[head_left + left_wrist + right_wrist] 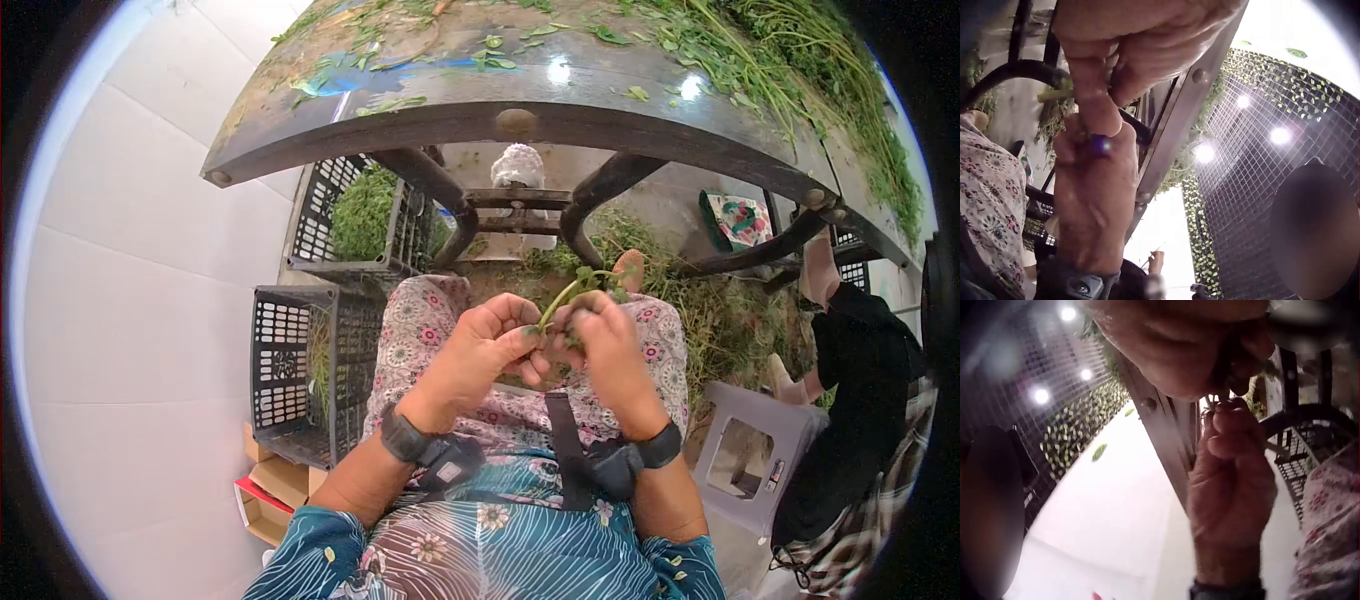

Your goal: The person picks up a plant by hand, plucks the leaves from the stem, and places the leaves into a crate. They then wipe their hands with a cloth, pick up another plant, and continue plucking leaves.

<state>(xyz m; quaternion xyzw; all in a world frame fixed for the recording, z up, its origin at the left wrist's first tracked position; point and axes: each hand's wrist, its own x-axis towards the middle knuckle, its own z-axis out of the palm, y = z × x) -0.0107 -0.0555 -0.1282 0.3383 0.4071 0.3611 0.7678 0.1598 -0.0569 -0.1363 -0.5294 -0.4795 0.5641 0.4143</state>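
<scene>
Over the lap, my left hand (478,352) pinches the lower end of a green leafy stem (558,306) between thumb and fingertips. Close beside it, my right hand (612,350) has its fingers curled at the stem's leafy part, slightly blurred. The stem slants up to the right, and its leaves show behind the right hand's knuckles. In the left wrist view, a short pale piece of stem (1055,95) sticks out beside the fingers. Both hands meet at the fingertips in the right wrist view, where the fingers hide most of the stem.
A wooden table (350,125) stands ahead, strewn with leaves and a pile of greens (790,60). Black crates (290,365) stand at the left, one holding greens (366,215). Loose stems (735,320) cover the floor. A grey stool (715,470) and another person's legs (850,340) are at the right.
</scene>
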